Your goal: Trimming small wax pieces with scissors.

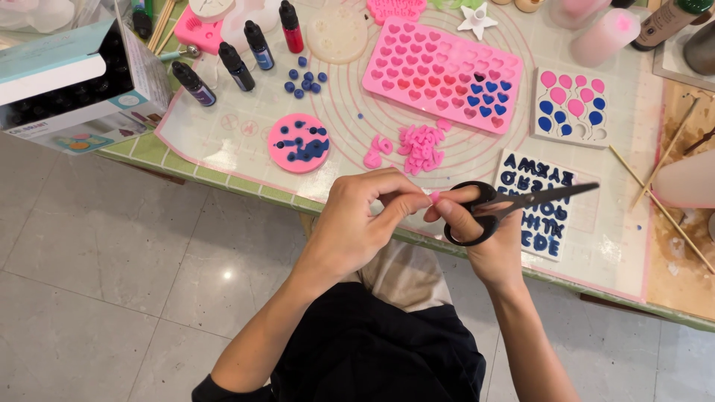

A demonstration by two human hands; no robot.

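Note:
My left hand (357, 219) pinches a tiny pink piece (434, 196) between thumb and fingertips, just off the near table edge. My right hand (480, 231) grips black scissors (514, 205) by the handles, blades closed and pointing right over a white letter mould (540, 208) filled with dark blue. The fingertips of both hands meet at the pink piece. A heap of small pink cast pieces (418, 147) lies on the clear mat just beyond my hands.
A pink heart mould (443, 74), a white balloon mould (572, 108), a round pink mould (299, 143), loose blue beads (304, 80) and several small dye bottles (238, 63) sit on the mat. A box (71, 82) stands at left; wooden skewers (659, 201) lie at right.

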